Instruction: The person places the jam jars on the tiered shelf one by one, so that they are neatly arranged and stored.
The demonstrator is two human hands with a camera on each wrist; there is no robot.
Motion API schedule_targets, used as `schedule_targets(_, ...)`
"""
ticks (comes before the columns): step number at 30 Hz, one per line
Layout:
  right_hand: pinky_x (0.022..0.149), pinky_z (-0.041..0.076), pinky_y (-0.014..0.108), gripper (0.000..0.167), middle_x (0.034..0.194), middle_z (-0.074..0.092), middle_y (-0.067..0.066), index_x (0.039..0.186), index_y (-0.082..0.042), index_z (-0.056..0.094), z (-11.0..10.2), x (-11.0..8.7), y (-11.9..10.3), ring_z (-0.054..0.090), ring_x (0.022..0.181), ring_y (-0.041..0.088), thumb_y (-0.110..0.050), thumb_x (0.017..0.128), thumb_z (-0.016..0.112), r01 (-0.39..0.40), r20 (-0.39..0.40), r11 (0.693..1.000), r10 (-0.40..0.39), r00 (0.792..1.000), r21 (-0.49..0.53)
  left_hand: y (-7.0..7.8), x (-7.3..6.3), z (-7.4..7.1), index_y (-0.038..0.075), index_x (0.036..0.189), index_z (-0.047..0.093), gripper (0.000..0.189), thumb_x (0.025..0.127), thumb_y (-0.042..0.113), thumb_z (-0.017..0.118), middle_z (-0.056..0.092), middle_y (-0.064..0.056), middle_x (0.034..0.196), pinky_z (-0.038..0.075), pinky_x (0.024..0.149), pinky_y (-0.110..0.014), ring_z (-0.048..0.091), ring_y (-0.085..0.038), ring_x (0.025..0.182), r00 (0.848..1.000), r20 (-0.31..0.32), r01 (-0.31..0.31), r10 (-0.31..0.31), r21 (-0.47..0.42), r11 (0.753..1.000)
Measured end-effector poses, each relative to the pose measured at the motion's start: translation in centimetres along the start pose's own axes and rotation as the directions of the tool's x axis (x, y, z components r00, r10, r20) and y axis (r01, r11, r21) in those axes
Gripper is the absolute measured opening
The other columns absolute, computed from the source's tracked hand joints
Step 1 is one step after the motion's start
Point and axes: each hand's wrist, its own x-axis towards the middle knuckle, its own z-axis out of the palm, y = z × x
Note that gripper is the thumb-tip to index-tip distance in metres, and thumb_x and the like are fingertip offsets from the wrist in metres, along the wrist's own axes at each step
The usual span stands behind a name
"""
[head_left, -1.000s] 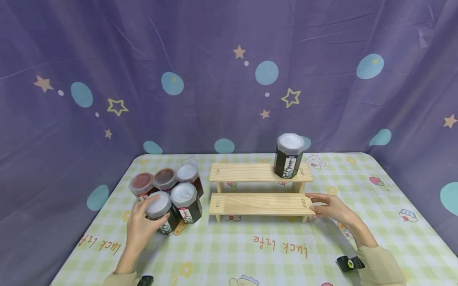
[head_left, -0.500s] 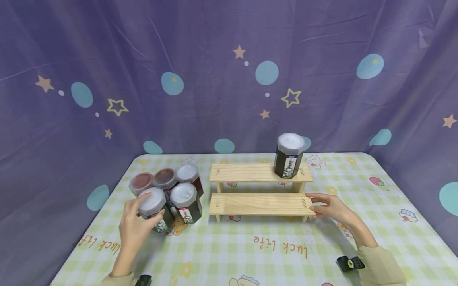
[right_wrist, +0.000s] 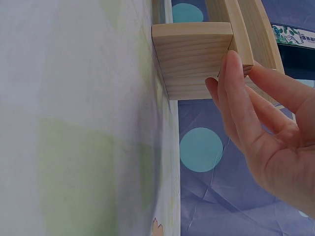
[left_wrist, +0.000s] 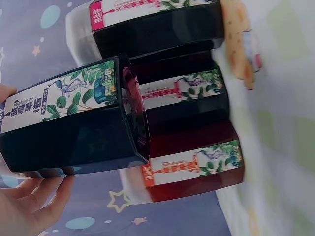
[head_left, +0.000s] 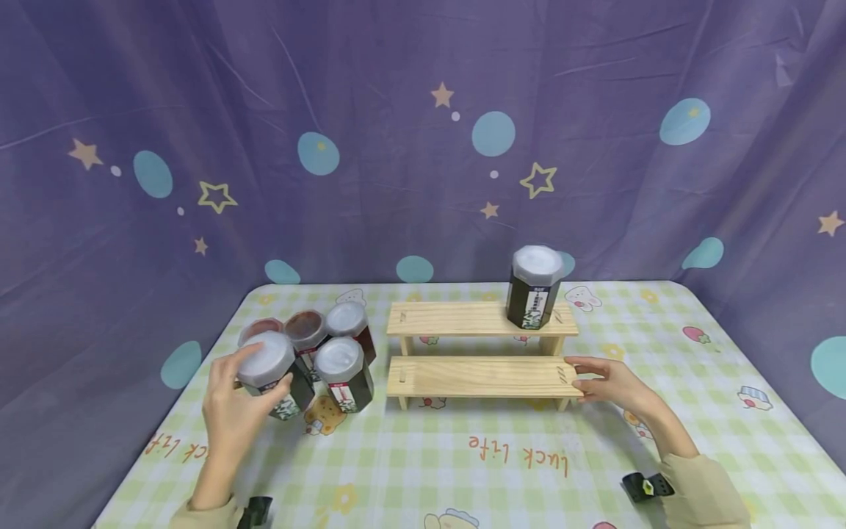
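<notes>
My left hand (head_left: pixel 228 415) grips a dark jam jar (head_left: pixel 291 393) near its frosted lid, thumb and fingers on opposite sides. In the left wrist view the jar (left_wrist: pixel 64 128) shows a white label with blue berries and leaves, and its base is raised and tilted beside the other jars. My right hand (head_left: pixel 611 382) pinches the right end of the lower board (head_left: pixel 476 377) of a two-step wooden rack. The right wrist view has the fingertips (right_wrist: pixel 234 61) on that rack's (right_wrist: pixel 194 59) end corner.
Several more jam jars stand grouped at the left, among them a front dark one (head_left: pixel 352 386) and a red-brown one (head_left: pixel 360 338). A dark jar (head_left: pixel 532 301) stands on the upper board (head_left: pixel 449 319), at its right. A purple curtain (head_left: pixel 423 184) hangs behind the checked tablecloth (head_left: pixel 423 477).
The left hand has moved left and a little up with its jar, away from the front dark jar and now covering part of the leftmost one. The right hand and rack stay put.
</notes>
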Motion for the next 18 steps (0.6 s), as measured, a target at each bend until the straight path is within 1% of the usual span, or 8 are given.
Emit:
schedule_targets(3,0.070,0.051,0.036,0.052,0.122,0.038,0.037,0.131,0.009,0.034,0.0,0.0,0.0,0.062,0.082,0.022,-0.008,0.086,0.055,-0.001,-0.001,1.000,0.001,1.000,-0.005,0.2,0.4,-0.1,0.004,0.106,0.060,0.058,0.051,0.003,0.079,0.048,-0.016,0.092,0.034,0.060,-0.019,0.038,0.004,0.081,1.000,-0.016,-0.025,0.024,-0.008,1.000)
schedule_targets(6,0.071,0.051,0.036,0.052,0.122,0.038,0.037,0.130,0.009,0.035,-0.1,0.1,0.1,0.062,0.082,0.021,-0.008,0.086,0.056,-0.006,-0.007,1.000,0.006,1.000,-0.006,0.5,0.9,-0.2,0.004,0.106,0.059,0.057,0.052,0.003,0.078,0.048,-0.016,0.093,0.033,0.060,-0.022,0.039,0.000,0.079,0.999,-0.019,-0.035,0.035,-0.019,0.999)
schedule_targets(11,0.071,0.051,0.036,0.053,0.122,0.037,0.037,0.130,0.009,0.036,-0.1,0.0,0.2,0.062,0.082,0.022,-0.008,0.085,0.057,-0.011,-0.012,1.000,0.011,1.000,-0.003,1.0,1.7,-0.4,0.004,0.108,0.058,0.057,0.055,0.003,0.077,0.046,-0.017,0.095,0.033,0.060,-0.023,0.041,-0.008,0.080,1.000,-0.004,-0.027,0.027,-0.025,0.999)
schedule_targets(18,0.071,0.051,0.037,0.053,0.123,0.037,0.037,0.130,0.008,0.035,-0.1,0.0,0.2,0.062,0.082,0.023,-0.008,0.085,0.057,-0.011,-0.012,1.000,0.011,1.000,-0.004,1.9,3.1,-0.3,0.004,0.110,0.057,0.057,0.057,0.004,0.077,0.045,-0.017,0.098,0.033,0.062,-0.026,0.042,-0.012,0.081,1.000,0.023,-0.004,0.005,-0.033,0.999)
